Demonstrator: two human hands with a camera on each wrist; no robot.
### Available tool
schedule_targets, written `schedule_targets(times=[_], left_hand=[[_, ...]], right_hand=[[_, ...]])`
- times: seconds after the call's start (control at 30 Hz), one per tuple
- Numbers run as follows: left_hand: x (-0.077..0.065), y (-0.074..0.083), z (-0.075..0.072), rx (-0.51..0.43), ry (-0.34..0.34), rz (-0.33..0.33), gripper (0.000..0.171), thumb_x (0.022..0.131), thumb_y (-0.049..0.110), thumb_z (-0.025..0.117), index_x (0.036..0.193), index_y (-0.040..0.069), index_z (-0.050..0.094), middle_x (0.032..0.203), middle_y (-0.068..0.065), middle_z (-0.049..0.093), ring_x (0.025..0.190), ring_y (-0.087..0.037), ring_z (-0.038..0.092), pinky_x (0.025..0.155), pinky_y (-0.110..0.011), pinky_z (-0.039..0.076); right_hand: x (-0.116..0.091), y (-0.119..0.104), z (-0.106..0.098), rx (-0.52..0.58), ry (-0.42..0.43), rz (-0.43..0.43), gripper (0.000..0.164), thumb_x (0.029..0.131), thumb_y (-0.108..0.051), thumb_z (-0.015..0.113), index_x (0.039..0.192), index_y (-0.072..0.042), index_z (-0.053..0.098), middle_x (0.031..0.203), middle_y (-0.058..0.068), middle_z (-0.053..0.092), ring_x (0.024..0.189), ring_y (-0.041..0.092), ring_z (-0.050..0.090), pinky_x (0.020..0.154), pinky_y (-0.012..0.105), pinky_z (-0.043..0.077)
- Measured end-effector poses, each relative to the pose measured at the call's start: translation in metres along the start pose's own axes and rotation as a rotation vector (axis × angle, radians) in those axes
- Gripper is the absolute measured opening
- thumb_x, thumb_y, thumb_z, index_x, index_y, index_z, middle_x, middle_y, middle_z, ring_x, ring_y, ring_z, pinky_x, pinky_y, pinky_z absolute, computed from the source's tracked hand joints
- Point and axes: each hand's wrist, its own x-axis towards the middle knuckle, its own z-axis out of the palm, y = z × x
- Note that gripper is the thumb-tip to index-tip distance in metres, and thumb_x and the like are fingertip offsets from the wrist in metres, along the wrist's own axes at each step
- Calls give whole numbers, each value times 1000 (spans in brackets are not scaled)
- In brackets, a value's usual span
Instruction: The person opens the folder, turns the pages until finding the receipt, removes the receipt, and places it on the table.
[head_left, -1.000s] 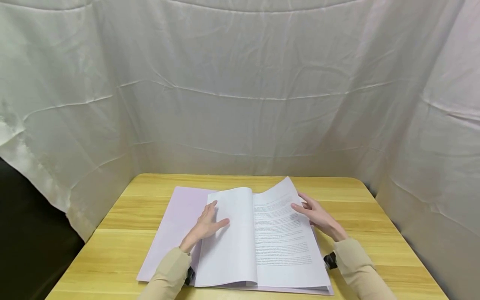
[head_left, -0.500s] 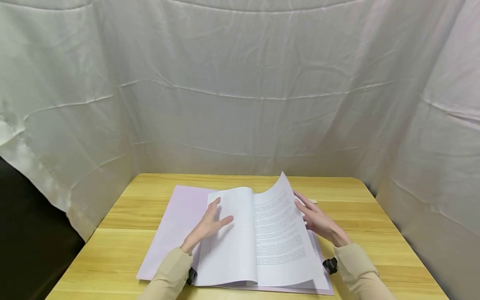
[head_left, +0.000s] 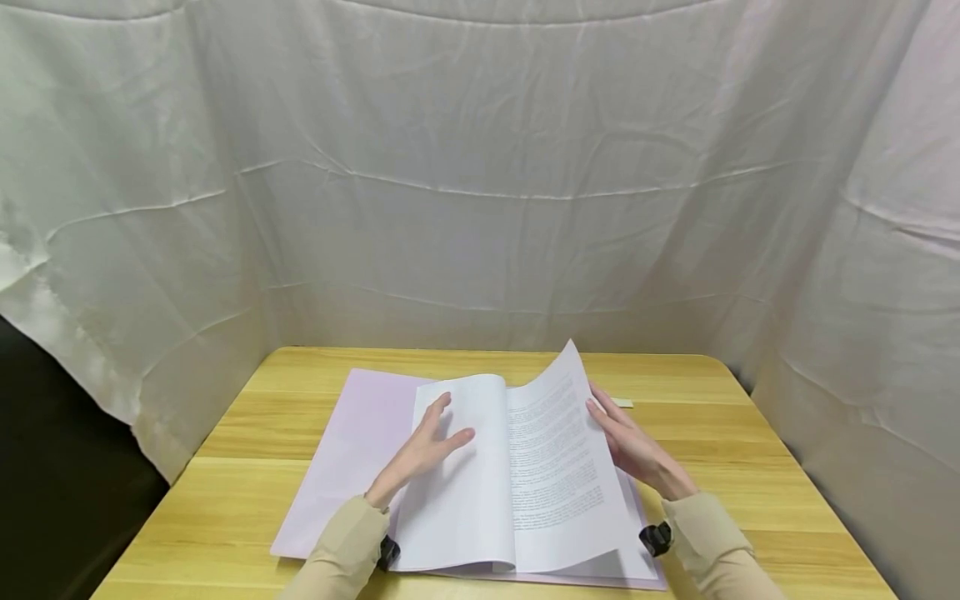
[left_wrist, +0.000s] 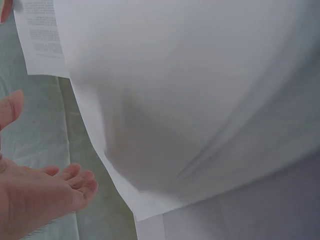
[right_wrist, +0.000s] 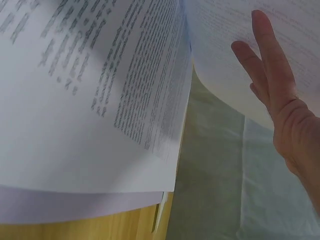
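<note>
An open lilac folder lies on the table, bearing a set of white pages turned open like a book. My left hand hovers over the blank left page, thumb and fingers spread, holding nothing; its shadow falls on the paper. The printed right-hand page is lifted and curves upward at its outer edge. My right hand holds that edge, thumb at the front and fingers behind. In the right wrist view, straight fingers lie against the page's underside, with the thumb hidden. More printed sheets lie beneath.
The wooden table has rounded far corners. A small pale strip lies on it beyond my right hand. Grey-white cloth hangs around the back and sides. A dark area shows at the left.
The right-hand page has risen and bent up more, uncovering the sheet beneath at the lower right and the pale strip. My left hand has drifted slightly right and away over the left page.
</note>
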Motion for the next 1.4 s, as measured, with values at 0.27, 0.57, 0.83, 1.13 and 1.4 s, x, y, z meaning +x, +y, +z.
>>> schedule_targets(times=[0.27,0.57,0.83,1.13,1.4], left_hand=[[1,5,3,-36,-19,31,88,96,35,67,161,3,16,167,-23,19,155,-44,17,123,-67,17],[3,11,7,-115,-87,58,86,97,37,64,161,6,15,168,-20,20,156,-41,16,125,-63,17],[7,17,12,-192,-146,75,86,99,37,62,161,4,12,168,-20,20,155,-43,19,125,-60,22],[11,21,18,-285,-196,107,79,103,31,56,160,1,11,166,-24,22,152,-43,28,124,-55,28],[12,26,19,-306,-172,57,85,101,37,60,162,8,9,165,-27,23,152,-41,30,123,-58,30]], right_hand=[[4,-6,8,-17,-35,-45,61,112,-37,20,162,-20,-10,138,1,55,117,9,63,94,32,55],[9,-11,20,-63,-44,-35,60,110,-44,15,162,-25,-9,162,31,23,125,35,62,93,43,57],[15,-11,29,-57,-60,-38,60,110,-44,16,163,-25,-5,168,26,7,143,59,31,107,59,49],[18,-10,37,-45,-87,-28,59,111,-43,18,163,-26,-5,169,23,7,144,52,35,109,62,46],[21,-7,40,-55,-99,-33,59,111,-39,19,163,-23,-4,169,24,7,143,55,35,111,60,45]])
